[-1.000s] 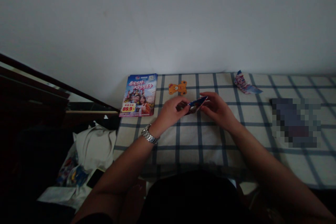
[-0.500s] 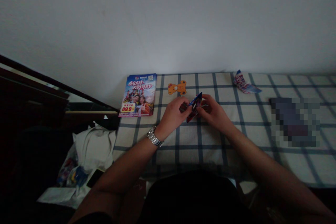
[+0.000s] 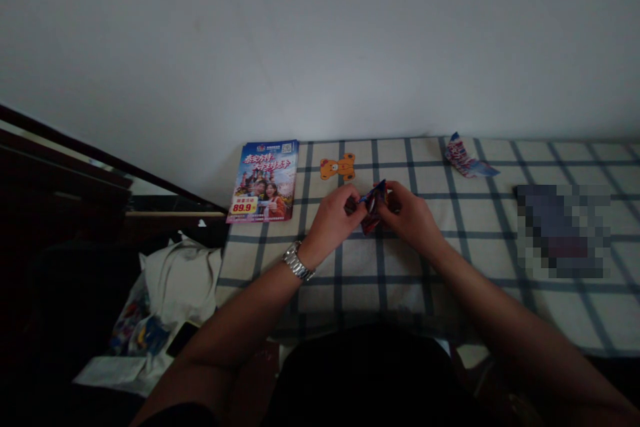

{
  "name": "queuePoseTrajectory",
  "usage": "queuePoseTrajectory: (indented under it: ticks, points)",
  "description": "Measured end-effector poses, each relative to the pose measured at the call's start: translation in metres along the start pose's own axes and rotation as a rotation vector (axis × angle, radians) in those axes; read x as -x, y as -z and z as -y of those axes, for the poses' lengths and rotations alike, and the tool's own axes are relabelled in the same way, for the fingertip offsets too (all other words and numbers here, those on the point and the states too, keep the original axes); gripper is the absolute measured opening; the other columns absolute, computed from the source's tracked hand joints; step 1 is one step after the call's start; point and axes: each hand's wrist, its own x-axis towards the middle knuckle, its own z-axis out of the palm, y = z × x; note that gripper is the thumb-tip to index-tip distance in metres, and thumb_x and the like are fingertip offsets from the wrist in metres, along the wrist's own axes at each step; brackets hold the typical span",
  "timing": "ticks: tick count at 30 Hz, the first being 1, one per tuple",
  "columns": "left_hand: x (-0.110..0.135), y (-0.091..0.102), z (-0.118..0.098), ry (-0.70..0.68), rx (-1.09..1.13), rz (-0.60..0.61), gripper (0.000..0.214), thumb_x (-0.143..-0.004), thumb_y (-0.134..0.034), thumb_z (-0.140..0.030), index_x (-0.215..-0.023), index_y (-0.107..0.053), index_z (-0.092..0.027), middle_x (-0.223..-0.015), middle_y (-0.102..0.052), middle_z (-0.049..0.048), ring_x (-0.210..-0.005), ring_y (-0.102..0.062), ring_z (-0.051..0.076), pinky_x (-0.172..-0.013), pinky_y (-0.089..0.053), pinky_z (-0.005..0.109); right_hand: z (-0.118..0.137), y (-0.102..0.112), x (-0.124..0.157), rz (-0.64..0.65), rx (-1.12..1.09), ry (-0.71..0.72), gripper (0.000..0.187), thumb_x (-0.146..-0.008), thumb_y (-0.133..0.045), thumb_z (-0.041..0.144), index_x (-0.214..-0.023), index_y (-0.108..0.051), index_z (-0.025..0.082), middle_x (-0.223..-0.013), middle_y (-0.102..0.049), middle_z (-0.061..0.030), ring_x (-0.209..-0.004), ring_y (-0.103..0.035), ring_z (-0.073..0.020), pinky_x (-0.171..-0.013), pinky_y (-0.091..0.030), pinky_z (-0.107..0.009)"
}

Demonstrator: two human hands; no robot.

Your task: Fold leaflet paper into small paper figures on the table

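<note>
Between my hands is a small folded paper [image 3: 371,212], printed in blue and red, held just above the checked cloth. My left hand [image 3: 336,213], with a metal watch [image 3: 299,261] on its wrist, pinches the paper's left side between thumb and fingers. On the other side my right hand [image 3: 407,217] grips it, its thumb pressed on the printed face. Part of the paper is hidden behind the fingers. A stack of printed flyers [image 3: 265,180] lies at the back left, and a bear-shaped cutout [image 3: 338,167] is just beyond my left hand.
Another folded printed paper [image 3: 470,161] rests at the back right of the checked tablecloth [image 3: 320,290]. A pixelated dark object [image 3: 557,223] lies further right. The wall [image 3: 350,47] borders the back. Left of the table, lower down, are a white bag [image 3: 183,280] and a phone-like dark thing [image 3: 183,339].
The folded paper has turned and opened out a little, showing more of its printed face. Both hands keep hold of it and have barely moved.
</note>
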Motion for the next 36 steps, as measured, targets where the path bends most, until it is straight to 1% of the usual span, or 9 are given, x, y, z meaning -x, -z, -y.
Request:
queuePoseTrajectory:
  ticks: [5, 9, 13, 20, 28, 33, 36]
  points:
    - [-0.0005, -0.0005, 0.0018, -0.007, 0.005, 0.008, 0.012, -0.092, -0.064, -0.017, -0.083, -0.056, -0.020, -0.077, -0.061, -0.0023, -0.071, -0.058, 0.014, -0.066, -0.042, 0.027, -0.0006, 0.0000, -0.0003, 0.008, 0.011, 0.013, 0.031, -0.093, -0.063, 0.037, -0.120, -0.065, 0.023, -0.077, -0.071, -0.0022, -0.065, -0.066, -0.0206, -0.059, -0.046, -0.031]
    - [-0.0007, -0.0012, 0.0042, 0.001, 0.015, 0.011, 0.016, -0.093, -0.064, -0.021, -0.081, -0.054, -0.020, -0.074, -0.058, -0.0032, -0.068, -0.054, 0.013, -0.065, -0.039, 0.026, -0.0017, -0.0005, 0.0000, 0.036, -0.015, 0.027, 0.036, -0.095, -0.063, 0.040, -0.125, -0.063, 0.022, -0.077, -0.070, -0.0020, -0.066, -0.067, -0.0206, -0.061, -0.048, -0.031]
    - [-0.0012, -0.0001, 0.0040, -0.004, -0.003, 0.018, 0.021, -0.094, -0.066, -0.024, -0.078, -0.053, -0.020, -0.072, -0.056, -0.0036, -0.067, -0.051, 0.012, -0.064, -0.037, 0.026, -0.0020, -0.0009, 0.0003, 0.070, -0.020, 0.038, 0.038, -0.093, -0.064, 0.036, -0.127, -0.064, 0.021, -0.080, -0.072, -0.0019, -0.069, -0.067, -0.0198, -0.063, -0.049, -0.030]
    - [-0.0014, 0.0016, 0.0008, 0.020, -0.029, 0.026, 0.022, -0.092, -0.067, -0.020, -0.076, -0.051, -0.019, -0.073, -0.055, -0.0043, -0.068, -0.051, 0.012, -0.066, -0.035, 0.026, -0.0014, -0.0002, 0.0002, 0.065, 0.026, 0.055, 0.035, -0.091, -0.064, 0.031, -0.124, -0.066, 0.019, -0.075, -0.068, 0.0003, -0.064, -0.062, -0.0162, -0.059, -0.044, -0.026]
    - [-0.0023, 0.0032, -0.0003, 0.037, -0.020, 0.028, 0.022, -0.090, -0.066, -0.018, -0.075, -0.051, -0.019, -0.071, -0.054, -0.0041, -0.067, -0.050, 0.012, -0.065, -0.035, 0.026, -0.0017, 0.0001, -0.0001, 0.066, 0.024, 0.041, 0.035, -0.088, -0.064, 0.026, -0.123, -0.066, 0.019, -0.076, -0.068, 0.0002, -0.065, -0.063, -0.0167, -0.060, -0.045, -0.026]
    - [-0.0020, 0.0032, -0.0003, 0.017, 0.001, 0.024, 0.020, -0.091, -0.065, -0.020, -0.076, -0.052, -0.019, -0.073, -0.054, -0.0040, -0.067, -0.050, 0.012, -0.065, -0.036, 0.026, -0.0026, -0.0007, -0.0003, 0.074, 0.000, 0.042, 0.033, -0.092, -0.063, 0.031, -0.122, -0.065, 0.020, -0.077, -0.070, -0.0002, -0.066, -0.065, -0.0171, -0.061, -0.046, -0.027]
    - [-0.0011, 0.0019, 0.0002, 0.018, 0.017, 0.045, 0.019, -0.093, -0.065, -0.023, -0.078, -0.053, -0.019, -0.073, -0.055, -0.0039, -0.068, -0.052, 0.012, -0.066, -0.037, 0.025, -0.0022, -0.0008, -0.0003, 0.080, -0.009, 0.026, 0.032, -0.094, -0.062, 0.033, -0.124, -0.065, 0.020, -0.076, -0.069, 0.0003, -0.064, -0.065, -0.0167, -0.060, -0.046, -0.027]
